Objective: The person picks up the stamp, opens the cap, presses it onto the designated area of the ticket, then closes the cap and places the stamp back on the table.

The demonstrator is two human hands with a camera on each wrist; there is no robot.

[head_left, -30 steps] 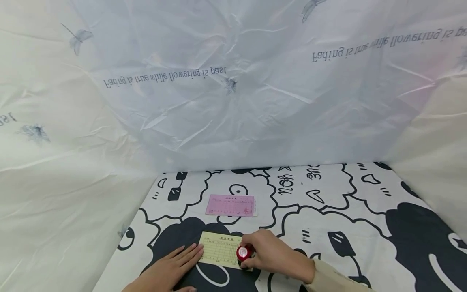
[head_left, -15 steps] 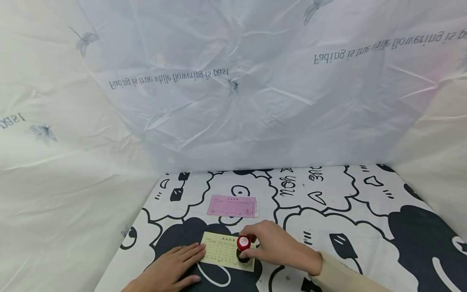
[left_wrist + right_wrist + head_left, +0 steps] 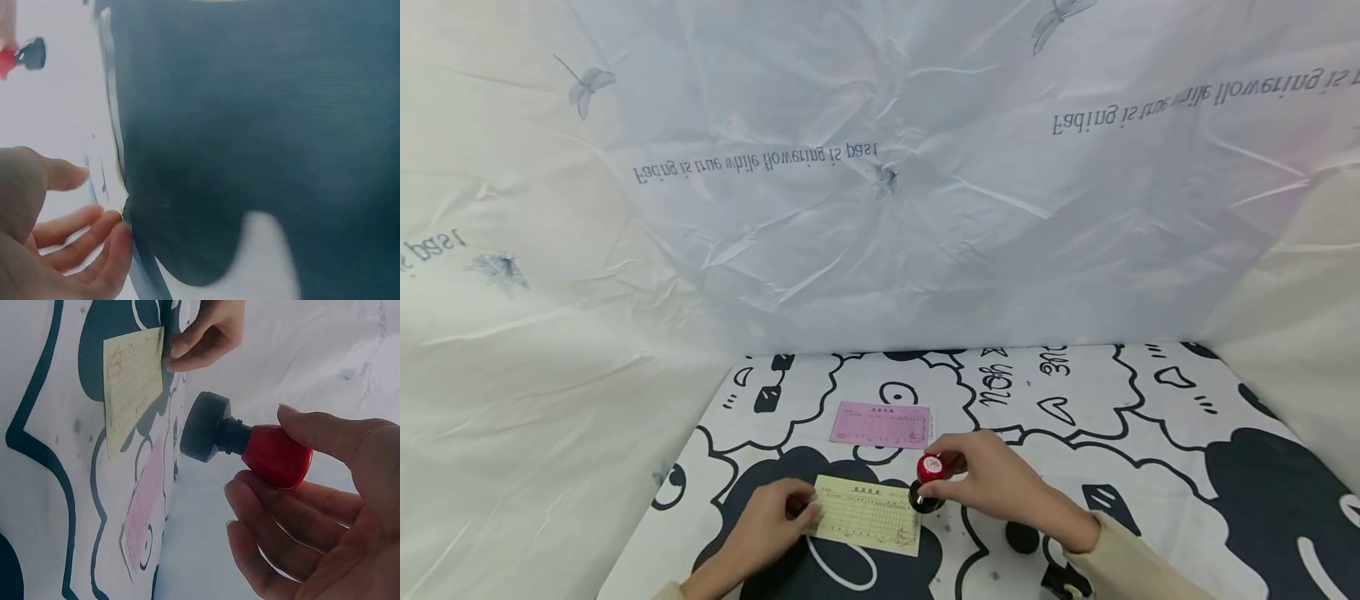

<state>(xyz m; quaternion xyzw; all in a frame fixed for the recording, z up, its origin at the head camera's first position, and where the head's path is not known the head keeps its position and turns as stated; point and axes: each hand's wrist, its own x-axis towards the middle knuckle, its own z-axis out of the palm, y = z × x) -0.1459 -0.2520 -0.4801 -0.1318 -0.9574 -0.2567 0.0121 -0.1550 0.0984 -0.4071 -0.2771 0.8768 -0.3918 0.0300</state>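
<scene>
A self-inking style stamp point(image 3: 930, 469) with a red knob and round black base is held in my right hand point(image 3: 992, 479). The right wrist view shows the thumb and fingers around its red knob point(image 3: 278, 457), the base raised off the cloth. Left of it lies a yellow printed form point(image 3: 865, 512), a red stamp mark showing at its lower right corner. My left hand point(image 3: 767, 521) is at the form's left edge, its fingers bent and fingertips near or on the paper. A gap shows between thumb and fingers in the left wrist view.
A pink form point(image 3: 880, 425) with a red mark lies farther back, a white sheet peeking out beneath it. The black-and-white cartoon cloth point(image 3: 1075, 450) covers the table. Pale printed sheeting point(image 3: 880, 250) encloses the back and sides.
The stamp has lifted off the yellow form and moved right and back with my right hand, uncovering a red mark. My flat left hand has risen and bent its fingers at the form's edge.
</scene>
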